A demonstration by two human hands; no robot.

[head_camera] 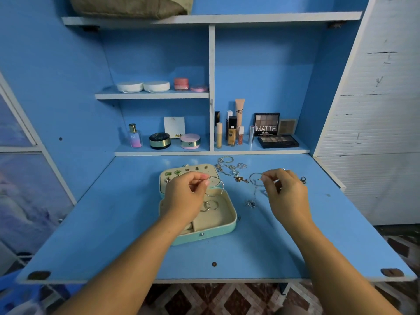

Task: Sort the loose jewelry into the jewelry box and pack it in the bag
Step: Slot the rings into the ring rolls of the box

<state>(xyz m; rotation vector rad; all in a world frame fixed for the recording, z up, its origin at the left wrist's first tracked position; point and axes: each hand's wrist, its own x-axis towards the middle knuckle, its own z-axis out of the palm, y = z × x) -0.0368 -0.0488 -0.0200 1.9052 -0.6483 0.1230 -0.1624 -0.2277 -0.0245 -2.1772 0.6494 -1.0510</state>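
Two bare forearms reach in over the blue counter (136, 235). The left hand (184, 194) pinches a large thin metal hoop (218, 185) between thumb and fingertips, above the open mint jewelry box (204, 238). The right hand (286, 192) is curled too and pinches what looks like a fine chain (255, 179), which seems to run down to a small dark pendant (251, 203) lying on the counter.

The box sits mid-counter with its lid folded back. Earrings (177, 172) are set in the lid's cream pad, and smaller hoops (210, 205) lie in the tray. The rest of the loose jewelry (229, 168) is heaped just beyond the box, to its right. No bag can be picked out for certain.

All these pieces are probably very light. The hoop is likely stiff but springy, with slick wire, so a fingertip pinch on the rim suits it best. The chain is limp and would tangle easily, so it is best lifted near its clasp or pendant and lowered in a coil. Small studs could roll or drop. The box looks rigid and is best held by both side walls once closed.

Readable writing: "MATTE" on the upright eyeshadow palette (266, 124), "NUDE" on the white card (174, 127) and "SB" on the perfume bottle (134, 136). Other labels are too small to read.
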